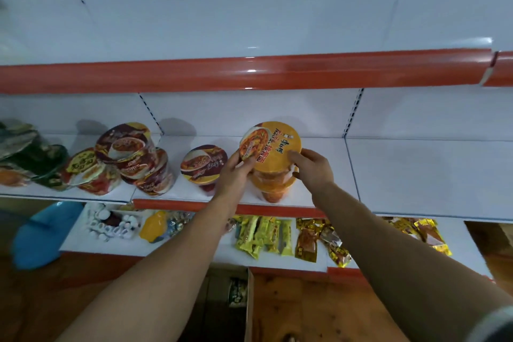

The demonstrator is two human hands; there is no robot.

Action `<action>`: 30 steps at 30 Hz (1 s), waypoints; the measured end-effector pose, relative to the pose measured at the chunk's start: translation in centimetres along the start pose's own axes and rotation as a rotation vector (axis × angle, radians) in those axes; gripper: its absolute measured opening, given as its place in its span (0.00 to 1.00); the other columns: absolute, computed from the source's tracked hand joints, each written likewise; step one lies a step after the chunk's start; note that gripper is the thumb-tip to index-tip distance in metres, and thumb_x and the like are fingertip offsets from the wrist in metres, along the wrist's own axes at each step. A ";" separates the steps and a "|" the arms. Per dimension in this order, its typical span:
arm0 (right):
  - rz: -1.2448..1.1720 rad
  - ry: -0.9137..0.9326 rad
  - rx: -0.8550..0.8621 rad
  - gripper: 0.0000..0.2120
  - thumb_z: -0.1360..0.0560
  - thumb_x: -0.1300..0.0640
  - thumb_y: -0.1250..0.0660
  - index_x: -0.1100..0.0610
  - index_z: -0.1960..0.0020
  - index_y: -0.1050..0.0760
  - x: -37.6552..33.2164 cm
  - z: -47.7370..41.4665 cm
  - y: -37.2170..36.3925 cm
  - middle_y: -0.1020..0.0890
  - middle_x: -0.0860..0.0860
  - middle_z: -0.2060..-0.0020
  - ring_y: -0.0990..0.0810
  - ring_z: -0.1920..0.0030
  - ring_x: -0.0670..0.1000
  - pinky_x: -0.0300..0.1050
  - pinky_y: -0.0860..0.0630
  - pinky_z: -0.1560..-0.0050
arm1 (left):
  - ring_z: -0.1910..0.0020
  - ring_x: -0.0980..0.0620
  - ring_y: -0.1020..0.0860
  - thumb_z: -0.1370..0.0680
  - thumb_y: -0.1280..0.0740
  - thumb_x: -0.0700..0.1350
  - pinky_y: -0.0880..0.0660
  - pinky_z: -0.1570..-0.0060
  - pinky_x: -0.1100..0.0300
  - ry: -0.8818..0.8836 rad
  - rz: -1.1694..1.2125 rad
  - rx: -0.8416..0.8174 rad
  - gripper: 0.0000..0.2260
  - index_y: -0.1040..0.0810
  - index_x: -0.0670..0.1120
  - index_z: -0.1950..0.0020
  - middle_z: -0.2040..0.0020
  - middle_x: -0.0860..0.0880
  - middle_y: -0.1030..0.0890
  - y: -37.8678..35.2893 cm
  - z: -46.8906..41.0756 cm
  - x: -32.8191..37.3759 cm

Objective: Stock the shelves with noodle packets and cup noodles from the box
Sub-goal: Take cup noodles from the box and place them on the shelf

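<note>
Yellow cup noodle (273,147) sits on top of a second yellow cup (270,187) on the middle shelf (416,175), its lid turned toward the camera. The left hand (236,172) grips its left rim with curled fingers, and the right hand (311,165) clasps the right rim with the thumb on the lid. Both hands cover most of the upper cup's wall, so I cannot tell whether it rests fully on the cup below.

A dark red cup (204,165) stands just beside the left hand, its lower right side hidden behind the wrist. Farther left is a heap of red-brown cups (130,153), smeared by blur. Green items (25,147) at the frame edge are cut off and too blurred to identify.

On the lower shelf (277,259), snack packets (263,236) lie partly behind the forearms. Between the arms, only one cardboard wall of the box (249,302) and a dark interior show.
</note>
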State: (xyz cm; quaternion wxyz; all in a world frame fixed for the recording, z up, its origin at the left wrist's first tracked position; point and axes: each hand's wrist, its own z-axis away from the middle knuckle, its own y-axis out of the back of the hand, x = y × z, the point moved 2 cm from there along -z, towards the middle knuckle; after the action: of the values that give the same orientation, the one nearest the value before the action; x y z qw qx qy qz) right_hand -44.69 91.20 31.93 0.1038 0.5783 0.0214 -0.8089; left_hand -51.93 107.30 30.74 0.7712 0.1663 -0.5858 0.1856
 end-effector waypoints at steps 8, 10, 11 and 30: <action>0.194 -0.034 -0.029 0.11 0.22 0.47 0.35 0.51 0.44 0.21 0.6 -2.6 -0.6 0.19 0.46 0.56 0.20 0.51 0.53 0.55 0.20 0.44 | 0.40 0.51 0.21 0.21 0.34 0.53 0.25 0.36 0.44 -0.007 -0.064 -0.004 0.08 0.20 0.66 0.45 0.44 0.57 0.17 -0.6 -2.7 -1.0; 0.235 -0.020 -0.035 0.11 0.21 0.46 0.37 0.50 0.44 0.22 0.6 -2.8 -0.7 0.19 0.46 0.55 0.20 0.52 0.52 0.51 0.20 0.49 | 0.41 0.52 0.21 0.19 0.36 0.51 0.24 0.37 0.47 -0.003 -0.032 -0.005 0.09 0.22 0.61 0.41 0.45 0.56 0.17 -0.8 -3.0 -0.9; 0.248 -0.016 -0.035 0.12 0.21 0.45 0.37 0.50 0.43 0.22 0.6 -2.8 -0.8 0.19 0.47 0.54 0.20 0.53 0.52 0.50 0.21 0.51 | 0.42 0.53 0.21 0.18 0.36 0.49 0.24 0.38 0.49 0.004 -0.020 -0.014 0.10 0.23 0.58 0.38 0.45 0.57 0.18 -0.9 -3.1 -0.8; 0.418 -0.016 0.194 0.14 0.23 0.46 0.37 0.54 0.47 0.20 2.0 3.5 -2.4 0.16 0.51 0.55 0.18 0.53 0.53 0.51 0.20 0.48 | 0.45 0.53 0.21 0.18 0.38 0.50 0.26 0.46 0.55 0.141 -0.069 -0.051 0.09 0.24 0.49 0.40 0.43 0.50 0.20 6.3 2.5 -2.2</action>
State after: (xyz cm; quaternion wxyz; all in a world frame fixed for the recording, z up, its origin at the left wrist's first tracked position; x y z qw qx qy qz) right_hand -49.01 92.68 31.00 0.2132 0.5709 -0.1778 -0.7726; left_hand -57.59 111.44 29.54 0.8204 0.1534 -0.5286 0.1550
